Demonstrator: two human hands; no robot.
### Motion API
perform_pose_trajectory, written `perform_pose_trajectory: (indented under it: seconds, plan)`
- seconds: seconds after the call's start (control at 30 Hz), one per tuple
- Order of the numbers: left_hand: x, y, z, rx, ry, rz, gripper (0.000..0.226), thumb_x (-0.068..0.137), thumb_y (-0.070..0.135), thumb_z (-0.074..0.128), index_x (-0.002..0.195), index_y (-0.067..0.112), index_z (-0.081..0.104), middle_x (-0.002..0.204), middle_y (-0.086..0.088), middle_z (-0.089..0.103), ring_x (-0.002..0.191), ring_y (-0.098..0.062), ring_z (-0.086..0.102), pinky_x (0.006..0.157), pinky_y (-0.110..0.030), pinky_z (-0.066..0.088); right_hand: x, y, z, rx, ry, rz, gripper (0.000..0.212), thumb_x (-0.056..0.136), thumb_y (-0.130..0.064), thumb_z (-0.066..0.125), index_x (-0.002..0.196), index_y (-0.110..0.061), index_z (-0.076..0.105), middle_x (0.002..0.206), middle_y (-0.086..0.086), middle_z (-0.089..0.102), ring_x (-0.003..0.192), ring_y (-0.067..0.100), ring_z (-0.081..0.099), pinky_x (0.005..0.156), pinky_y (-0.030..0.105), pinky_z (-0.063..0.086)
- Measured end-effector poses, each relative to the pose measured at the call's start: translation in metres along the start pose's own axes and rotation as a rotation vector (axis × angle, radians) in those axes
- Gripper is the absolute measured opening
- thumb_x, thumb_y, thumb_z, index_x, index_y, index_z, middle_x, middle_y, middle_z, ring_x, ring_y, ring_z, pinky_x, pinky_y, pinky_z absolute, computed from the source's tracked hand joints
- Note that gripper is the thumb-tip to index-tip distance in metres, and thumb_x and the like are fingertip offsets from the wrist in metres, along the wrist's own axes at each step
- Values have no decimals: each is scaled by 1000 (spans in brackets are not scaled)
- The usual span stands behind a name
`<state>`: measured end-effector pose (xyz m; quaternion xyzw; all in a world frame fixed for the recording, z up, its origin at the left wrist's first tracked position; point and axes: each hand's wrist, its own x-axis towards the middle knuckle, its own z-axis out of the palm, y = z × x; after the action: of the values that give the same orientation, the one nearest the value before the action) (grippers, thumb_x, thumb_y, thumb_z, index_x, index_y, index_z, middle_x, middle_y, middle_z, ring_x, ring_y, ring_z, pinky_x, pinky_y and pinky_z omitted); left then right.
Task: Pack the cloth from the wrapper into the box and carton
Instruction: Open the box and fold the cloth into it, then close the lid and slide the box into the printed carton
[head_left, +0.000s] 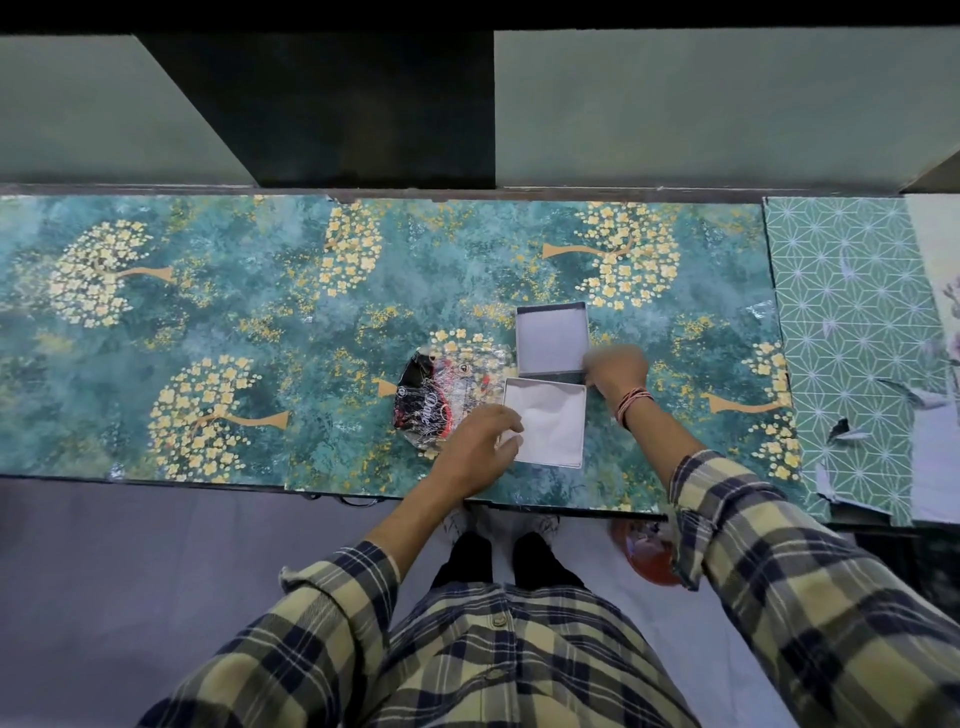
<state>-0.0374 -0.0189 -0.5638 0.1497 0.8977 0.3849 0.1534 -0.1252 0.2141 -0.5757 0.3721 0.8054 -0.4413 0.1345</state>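
A small white box (558, 441) lies open on the table with white paper inside. Just behind it lies a second open part (551, 338), grey-walled, likely the lid. Left of the box sits a clear plastic wrapper (447, 392) holding a dark cloth with red and white print. My left hand (480, 441) hovers over the box's left edge and the wrapper's right side, fingers apart, holding nothing that I can see. My right hand (618, 369) is blurred at the grey part's right front corner; whether it grips that part is unclear.
The table (208, 322) is covered in teal paper with gold trees; its front edge runs just below the box. A green geometric sheet (852, 332) covers the right end. A red-orange object (649, 556) sits on the floor near my feet. Green panels stand behind the table.
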Motion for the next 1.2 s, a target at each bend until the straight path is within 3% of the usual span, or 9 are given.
perform_pose_trajectory:
  seconds: [0.2,0.4,0.5,0.57,0.63,0.77,0.97,1.1,1.2]
  plan:
    - [26,34,-31,-615,208,-480,31,103,30,57,106,3,71,96,-13,75,79,-21,69,66,-27,57,-20,-10,-24,302,63,-244,5,86,-1,69,90,2,68,74,17,69,58,22,67,59,34,60]
    - [64,39,-64,-1465,107,-728,74,98,62,47,122,-7,60,115,-24,72,100,-32,73,76,-35,63,-73,-6,-33,14,137,-1023,15,84,8,71,96,0,67,94,15,71,80,24,67,76,16,56]
    - [72,41,-70,-1415,131,-776,37,101,34,60,104,-3,65,98,-18,67,87,-26,68,65,-28,63,-86,8,-27,-113,121,-1197,14,83,9,73,93,1,67,103,17,72,94,30,68,84,37,58]
    - [71,42,-70,-1370,136,-807,16,101,11,59,94,-3,64,92,-17,62,75,-22,64,59,-24,62,-92,18,-25,-72,125,-1162,17,81,10,71,94,0,67,107,15,72,100,31,68,87,40,58]
    - [65,41,-68,-1360,131,-806,7,99,-1,57,99,-7,61,92,-18,61,73,-23,63,59,-25,62,-97,23,-26,147,59,-899,31,81,9,69,109,-3,63,117,12,67,107,25,67,88,32,59]
    - [46,42,-59,-1281,68,-724,32,98,-8,55,128,4,56,97,-19,62,78,-28,64,67,-33,65,-99,28,-29,661,-163,-253,44,92,-13,65,134,-7,55,125,13,63,104,23,68,83,35,60]
    - [18,37,-36,-993,47,-656,35,91,-8,63,124,3,68,107,-14,74,88,-26,73,76,-36,62,-96,59,-26,511,-62,-200,32,91,-10,75,122,-4,71,109,10,74,105,33,72,93,48,61]
    - [9,35,-24,-841,124,-648,21,91,-7,67,110,0,73,92,-3,76,82,-14,72,65,-21,60,-103,67,-21,402,-22,-178,30,90,-5,75,119,-2,73,101,7,76,97,24,73,95,44,60]
    - [6,29,-15,-778,146,-666,19,90,-6,69,108,-1,73,91,-5,75,84,-19,73,71,-28,62,-107,70,-16,357,-16,-169,25,89,-3,73,114,-4,76,93,1,76,89,20,73,91,46,62]
